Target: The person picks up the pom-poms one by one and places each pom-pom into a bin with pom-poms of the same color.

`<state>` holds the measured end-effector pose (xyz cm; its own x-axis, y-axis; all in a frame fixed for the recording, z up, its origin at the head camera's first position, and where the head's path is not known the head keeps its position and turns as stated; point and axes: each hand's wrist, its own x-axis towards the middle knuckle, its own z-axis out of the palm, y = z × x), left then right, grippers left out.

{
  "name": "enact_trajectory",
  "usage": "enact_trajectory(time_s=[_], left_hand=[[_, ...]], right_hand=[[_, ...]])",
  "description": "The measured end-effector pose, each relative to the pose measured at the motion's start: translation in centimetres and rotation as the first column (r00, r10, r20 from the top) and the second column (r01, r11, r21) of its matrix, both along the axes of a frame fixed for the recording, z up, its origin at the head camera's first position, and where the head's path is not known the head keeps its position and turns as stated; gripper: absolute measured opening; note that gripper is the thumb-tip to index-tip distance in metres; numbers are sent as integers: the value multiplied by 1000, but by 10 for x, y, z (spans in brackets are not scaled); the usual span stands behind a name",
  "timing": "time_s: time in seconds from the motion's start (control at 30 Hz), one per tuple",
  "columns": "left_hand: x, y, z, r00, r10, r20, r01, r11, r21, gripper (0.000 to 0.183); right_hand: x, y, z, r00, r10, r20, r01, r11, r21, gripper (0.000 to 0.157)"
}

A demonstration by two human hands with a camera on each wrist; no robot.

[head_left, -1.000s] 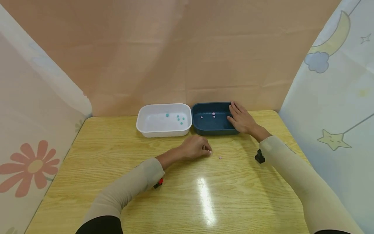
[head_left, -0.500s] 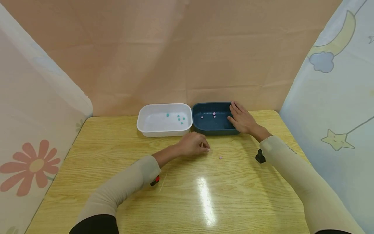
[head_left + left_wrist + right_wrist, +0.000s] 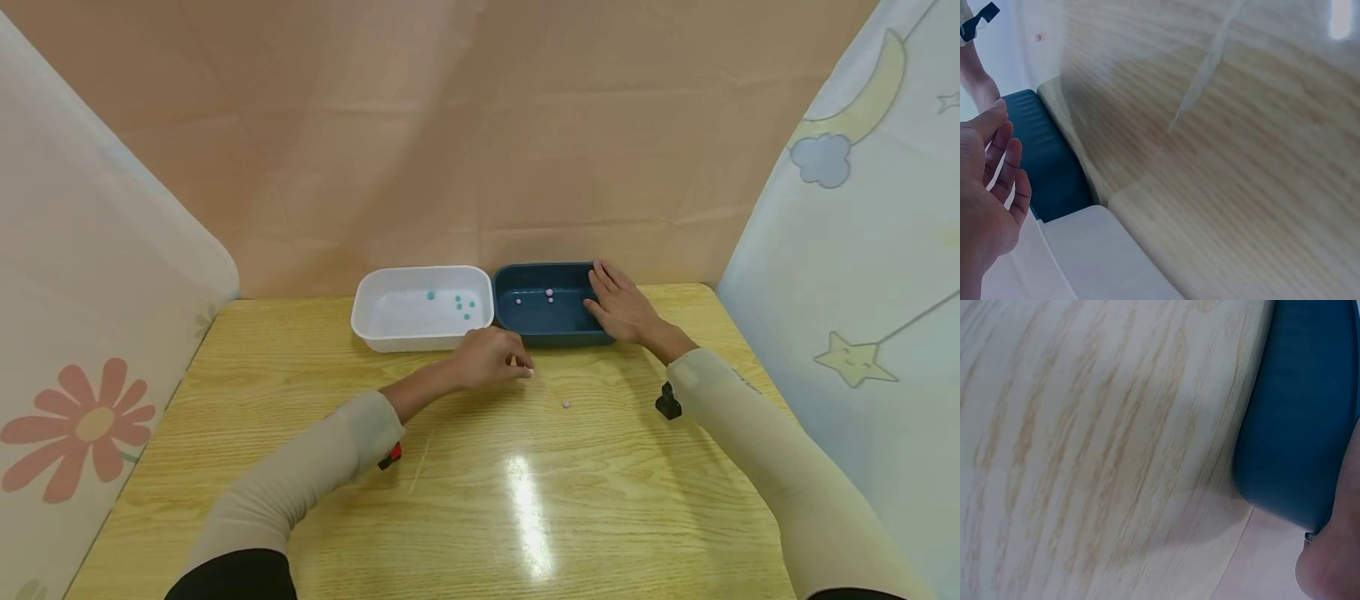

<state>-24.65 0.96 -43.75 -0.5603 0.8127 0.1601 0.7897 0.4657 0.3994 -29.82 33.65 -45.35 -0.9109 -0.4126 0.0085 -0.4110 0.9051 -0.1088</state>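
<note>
My left hand (image 3: 491, 358) pinches a small pink ball (image 3: 531, 372) between thumb and forefinger, just above the table in front of the two bins. In the left wrist view the ball itself cannot be made out at the fingertips of the left hand (image 3: 991, 181). My right hand (image 3: 624, 310) rests with straight fingers on the right end of the dark blue bin (image 3: 558, 340), which holds 3 visible pink balls (image 3: 550, 292). Beside it, touching or nearly so, stands a white bin (image 3: 420, 343) with several teal balls (image 3: 459, 306). Another pink ball (image 3: 566, 404) lies on the table.
The wooden table (image 3: 480, 500) runs up to a tan backdrop (image 3: 480, 150) behind the bins. Patterned panels (image 3: 862, 275) stand at both sides. Small dark wrist devices (image 3: 667, 402) show below both sleeves.
My left hand has lifted the pink ball from the table and moved slightly left and toward the bins. The right hand stays on the dark blue bin.
</note>
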Motion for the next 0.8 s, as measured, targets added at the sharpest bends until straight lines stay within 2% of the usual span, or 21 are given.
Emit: enact_trajectory(time_s=[0.33,0.63,0.8], left_hand=[[-10,-5,12,1000,26,-11,-26,999,46,10],[-19,-9,25,999,44,-14,-44,998,42,11],[-25,-10,30,997,67,-29,-66,997,39,12]], right_hand=[[0,-2,2,1000,-2,7,2,1000,5,68],[-1,-1,0,1000,4,15,-3,1000,-23,73],[-1,-3,1,1000,0,20,0,1000,-2,70]])
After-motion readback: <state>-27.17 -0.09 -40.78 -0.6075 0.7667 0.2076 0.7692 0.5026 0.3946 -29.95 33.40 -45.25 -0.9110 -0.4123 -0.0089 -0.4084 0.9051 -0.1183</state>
